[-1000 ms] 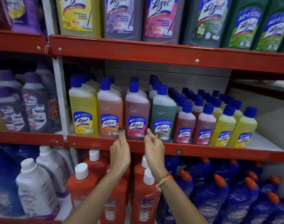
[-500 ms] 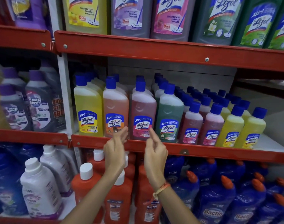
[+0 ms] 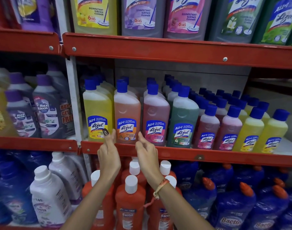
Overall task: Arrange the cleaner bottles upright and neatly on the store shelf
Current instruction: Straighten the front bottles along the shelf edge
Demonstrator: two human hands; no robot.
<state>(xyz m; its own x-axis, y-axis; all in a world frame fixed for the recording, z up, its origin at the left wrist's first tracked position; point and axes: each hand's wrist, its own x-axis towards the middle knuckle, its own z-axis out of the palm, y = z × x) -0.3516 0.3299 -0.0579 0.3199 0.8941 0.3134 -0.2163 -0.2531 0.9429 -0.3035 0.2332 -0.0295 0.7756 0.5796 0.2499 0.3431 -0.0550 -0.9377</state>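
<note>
Blue-capped Lizol cleaner bottles stand upright in rows on the middle red shelf [image 3: 208,156]. The front row reads yellow bottle [image 3: 97,112], orange bottle [image 3: 127,110], pink bottle [image 3: 156,113], green bottle [image 3: 183,117], then smaller pink bottles and yellow bottles. My left hand [image 3: 108,155] hovers in front of the shelf lip, fingers spread, its thumb overlapping the yellow bottle's label. My right hand [image 3: 146,153] is raised beside it, fingers loosely curled, below the gap between the orange and pink bottles. Neither hand holds anything.
Large Lizol jugs [image 3: 142,15] fill the shelf above. Orange Bactin bottles [image 3: 130,201] with white caps and blue Bactin bottles [image 3: 230,208] stand on the shelf below my arms. White bottles [image 3: 49,196] and grey Max Kleen bottles [image 3: 47,110] occupy the left bay.
Both hands have shifted left along the shelf lip, from in front of the pink bottle to in front of the orange one. The bottles stand as before.
</note>
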